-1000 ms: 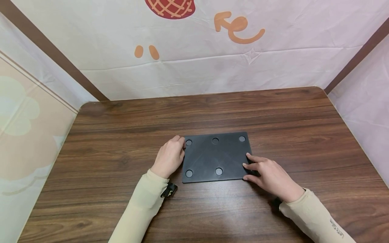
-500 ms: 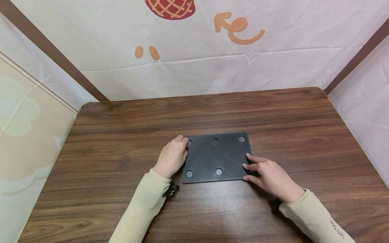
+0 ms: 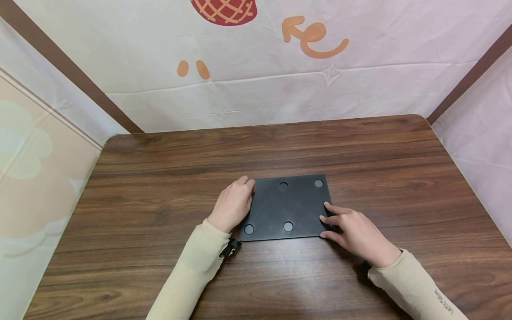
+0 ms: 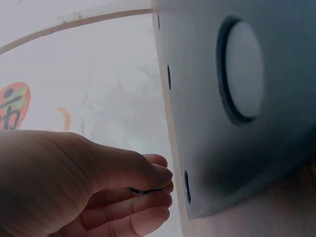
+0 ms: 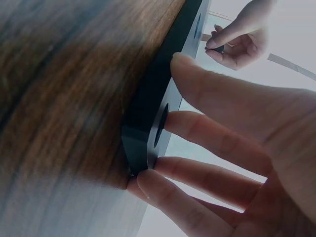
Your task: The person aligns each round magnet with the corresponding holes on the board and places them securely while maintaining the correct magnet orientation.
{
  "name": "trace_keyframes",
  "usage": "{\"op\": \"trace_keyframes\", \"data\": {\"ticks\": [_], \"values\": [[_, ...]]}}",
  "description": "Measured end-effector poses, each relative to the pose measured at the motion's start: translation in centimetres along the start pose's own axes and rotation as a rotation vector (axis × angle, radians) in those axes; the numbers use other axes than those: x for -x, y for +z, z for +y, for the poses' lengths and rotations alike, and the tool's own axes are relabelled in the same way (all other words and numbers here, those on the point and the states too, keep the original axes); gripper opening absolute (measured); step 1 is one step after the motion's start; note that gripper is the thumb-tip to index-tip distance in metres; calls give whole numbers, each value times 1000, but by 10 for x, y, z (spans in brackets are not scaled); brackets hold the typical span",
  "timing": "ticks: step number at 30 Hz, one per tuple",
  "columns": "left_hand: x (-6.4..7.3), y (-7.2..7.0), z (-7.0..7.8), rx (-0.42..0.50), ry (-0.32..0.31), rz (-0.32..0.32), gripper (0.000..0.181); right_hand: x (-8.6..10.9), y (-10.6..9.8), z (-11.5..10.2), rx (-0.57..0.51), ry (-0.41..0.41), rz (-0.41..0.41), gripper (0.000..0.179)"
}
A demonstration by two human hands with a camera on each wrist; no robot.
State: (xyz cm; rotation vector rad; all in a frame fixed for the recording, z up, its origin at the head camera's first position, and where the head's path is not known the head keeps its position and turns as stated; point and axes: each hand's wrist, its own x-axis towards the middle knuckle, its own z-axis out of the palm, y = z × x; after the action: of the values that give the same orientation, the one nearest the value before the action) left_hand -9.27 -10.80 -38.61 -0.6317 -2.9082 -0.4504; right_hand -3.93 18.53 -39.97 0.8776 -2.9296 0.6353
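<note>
A dark grey rectangular board point(image 3: 268, 204) with round recesses along its long sides lies flat on the wooden table. Most visible recesses show a light grey bottom; the far middle recess point(image 3: 283, 186) looks darker. My left hand point(image 3: 232, 204) is over the board's far left corner and covers the recess there. Between its thumb and fingers it pinches a small thin black disc point(image 4: 142, 191), mostly hidden by the fingers. My right hand point(image 3: 358, 233) rests with spread fingers on the board's right end. In the right wrist view its thumb and fingertips touch the top and edges.
The brown wooden table point(image 3: 180, 160) extends around the board on all sides. White printed cloth point(image 3: 256, 98) hangs behind the table's far edge, with more cloth at both sides. Each sleeve has a dark wrist device, the left one point(image 3: 230, 247) close to the board's near left corner.
My left hand has moved a little to the right, from beside the board's left edge to over its far left corner, covering that recess. My right hand and the board have stayed in place.
</note>
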Motion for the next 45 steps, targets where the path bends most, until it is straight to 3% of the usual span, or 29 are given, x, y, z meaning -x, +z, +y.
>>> {"op": "trace_keyframes", "data": {"ticks": [45], "values": [[-20,8,22,27,65,-36,13,-1,0,-1,1,4,-10,33]]}}
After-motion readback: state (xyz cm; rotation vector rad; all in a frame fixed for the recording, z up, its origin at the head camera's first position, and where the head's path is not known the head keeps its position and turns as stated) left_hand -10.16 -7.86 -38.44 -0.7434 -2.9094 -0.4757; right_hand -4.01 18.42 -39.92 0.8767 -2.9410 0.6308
